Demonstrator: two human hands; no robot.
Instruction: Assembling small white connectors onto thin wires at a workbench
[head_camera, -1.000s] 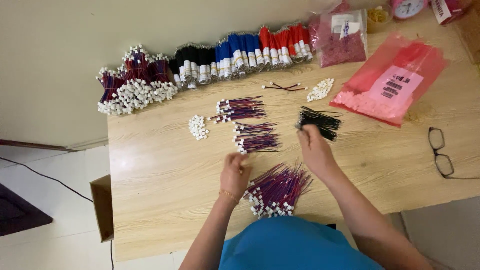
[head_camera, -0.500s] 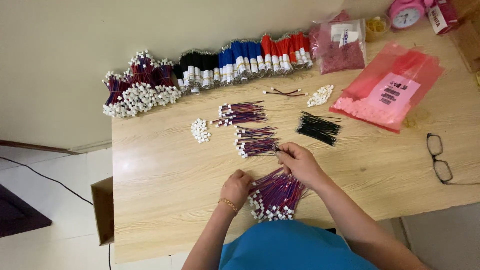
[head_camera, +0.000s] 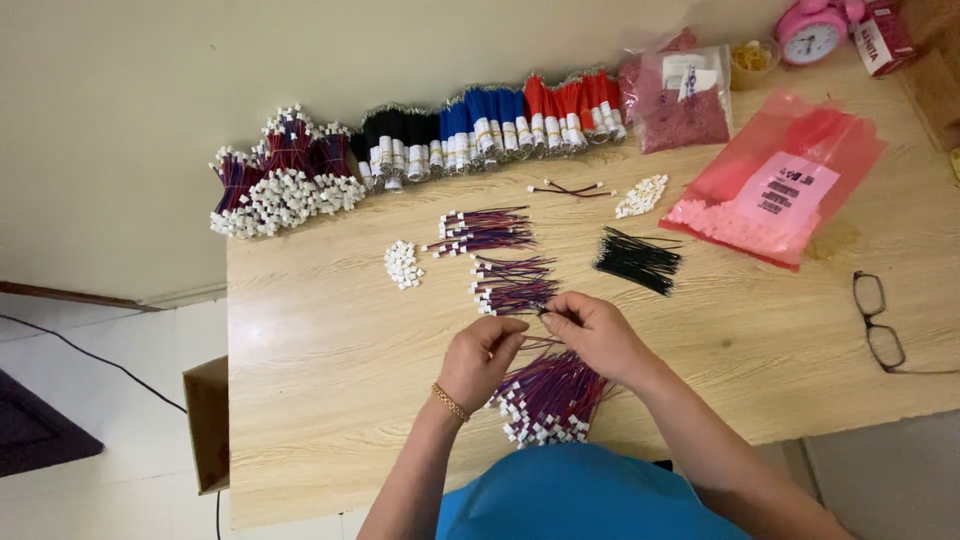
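Hands, left (head_camera: 482, 358) and right (head_camera: 592, 328), pinch one thin wire (head_camera: 545, 312) together near the table's front edge (head_camera: 330, 490).

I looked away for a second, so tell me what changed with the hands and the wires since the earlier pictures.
The right hand came back from the loose black wire pile toward the left hand; the two now meet above the red-and-blue wire bundle with white plugs, fingertips pinching something too small to make out. The left hand rose slightly. Wire piles on the wooden table stayed put.

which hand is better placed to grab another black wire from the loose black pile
Right. The right hand sits nearer the black wire pile, which lies up and to its right; the left hand would have to cross over it.
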